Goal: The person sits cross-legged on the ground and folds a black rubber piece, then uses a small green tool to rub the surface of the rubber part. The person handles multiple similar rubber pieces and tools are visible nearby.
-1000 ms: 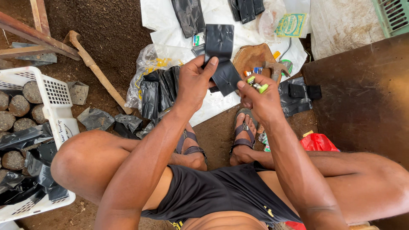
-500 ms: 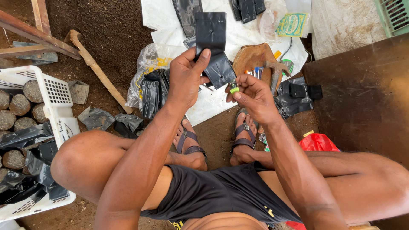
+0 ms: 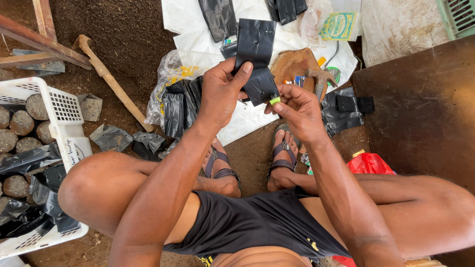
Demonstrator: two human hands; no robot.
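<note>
Person seated low, knees spread, both forearms reaching forward and meeting over the feet. Left hand (image 3: pixel 222 94) raised, fingers curled, thumb and forefinger pinching the lower half of a black bag (image 3: pixel 257 59); the bag stands upright above the hand, flat, folded at the grip. Right hand (image 3: pixel 297 109) just beside it, fingertips bunched tight around a small green tool (image 3: pixel 275 100), whose tip touches the bag's lower corner. Wrists are near each other, palms turned inward.

Beyond the hands: white sheet (image 3: pixel 198 20) with more black bags on it, a hammer (image 3: pixel 316 79) on a wooden block (image 3: pixel 294 62) past the right hand. Left of the left hand, a clear plastic pack of black bags (image 3: pixel 178 99), a wooden handle (image 3: pixel 111 81), and farther out a white crate (image 3: pixel 64 118) of filled bags, cut off by the frame edge.

Hard to make out: what kind of tool the green one is, mostly hidden by fingers. Small coloured bits behind the right hand unclear. A red bag (image 3: pixel 368 163) half hidden behind the right forearm.
</note>
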